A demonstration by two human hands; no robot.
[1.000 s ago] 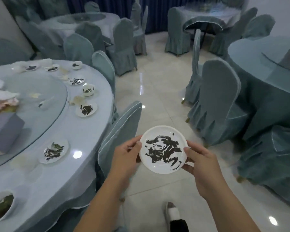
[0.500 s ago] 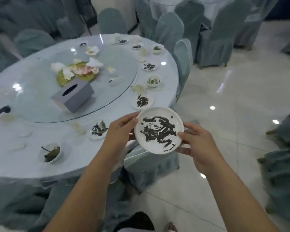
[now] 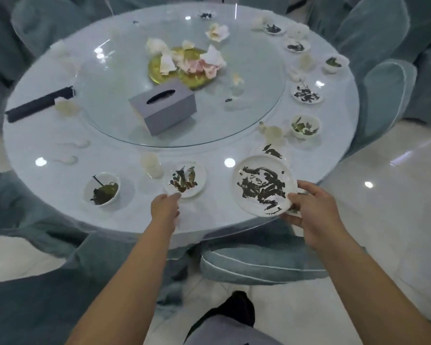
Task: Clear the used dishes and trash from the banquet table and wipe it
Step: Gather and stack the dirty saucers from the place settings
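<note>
right hand [image 3: 314, 210] holds dirty plate [image 3: 264, 185]; left hand [image 3: 165, 207] touches second plate [image 3: 184, 179].

Right hand [image 3: 314, 210] gripping smeared plate [image 3: 263, 185], left hand [image 3: 165, 206] touching second dirty plate [image 3: 184, 179], round banquet table [image 3: 60, 125]

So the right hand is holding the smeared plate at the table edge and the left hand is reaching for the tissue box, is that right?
Not quite. The right hand does hold the smeared plate at the table edge, but the head view shows the left hand reaching for the small dirty plate near it, not the tissue box, which sits farther off on the glass turntable.
</note>
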